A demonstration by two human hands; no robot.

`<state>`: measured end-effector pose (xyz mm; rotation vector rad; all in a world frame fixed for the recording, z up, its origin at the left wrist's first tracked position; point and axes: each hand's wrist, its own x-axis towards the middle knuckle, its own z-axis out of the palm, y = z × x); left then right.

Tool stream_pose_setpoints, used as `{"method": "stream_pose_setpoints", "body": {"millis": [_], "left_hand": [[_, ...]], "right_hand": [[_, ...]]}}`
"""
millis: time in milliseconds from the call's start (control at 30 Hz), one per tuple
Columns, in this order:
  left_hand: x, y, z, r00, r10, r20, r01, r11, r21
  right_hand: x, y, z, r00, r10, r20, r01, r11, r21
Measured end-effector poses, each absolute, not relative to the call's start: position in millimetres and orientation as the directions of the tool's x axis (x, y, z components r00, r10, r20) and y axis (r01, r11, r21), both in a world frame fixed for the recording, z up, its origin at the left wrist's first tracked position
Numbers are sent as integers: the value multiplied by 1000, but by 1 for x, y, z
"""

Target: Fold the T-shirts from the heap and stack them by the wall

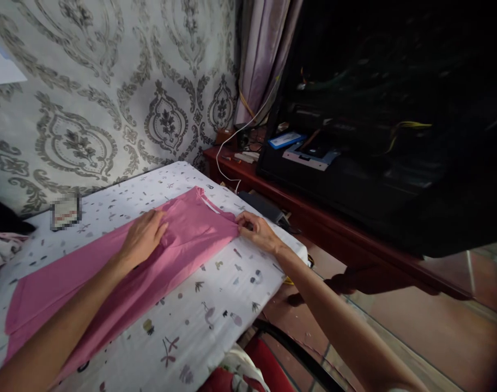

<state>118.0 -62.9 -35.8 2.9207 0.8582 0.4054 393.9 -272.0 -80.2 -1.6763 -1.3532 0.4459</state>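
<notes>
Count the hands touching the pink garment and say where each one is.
2. The left hand rests on top of the pink garment; the right hand pinches a corner at the end nearer the dark-red stand. Neither is hidden.

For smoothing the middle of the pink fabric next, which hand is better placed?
Left, I'd judge: the left hand lies palm-down on the pink fabric, while the right hand pinches one corner.

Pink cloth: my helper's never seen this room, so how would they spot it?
Find the patterned wall, then the white printed sheet beside it. The pink cloth lies across that, left hand on top, right hand at one end. Unlike the sheet, it has no prints.
</notes>
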Motion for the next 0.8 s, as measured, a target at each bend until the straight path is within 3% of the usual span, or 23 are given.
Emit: {"method": "stream_pose_setpoints", "body": {"millis": [100, 200, 333, 467, 667, 800], "left_hand": [[115, -83, -51, 880, 425, 211, 380, -897, 225], [112, -89, -71, 883, 415, 220, 378, -905, 194], [110, -76, -81, 841, 490, 229, 455, -870, 191], [122, -53, -68, 728, 658, 190, 620, -751, 226], [152, -25, -50, 584, 810, -42, 783, -549, 292], [154, -15, -51, 533, 839, 113, 748, -529, 400]], "right_hand": [[396, -272, -83, 335, 906, 260, 557, 33, -830], [400, -269, -89, 372, 890, 262, 536, 24, -844], [405, -268, -92, 439, 864, 247, 455, 23, -890], [403, -271, -88, 416, 877, 241, 476, 17, -880], [402, -270, -83, 348, 904, 247, 551, 15, -834], [403, -267, -86, 383, 886, 261, 587, -15, -810]]}}
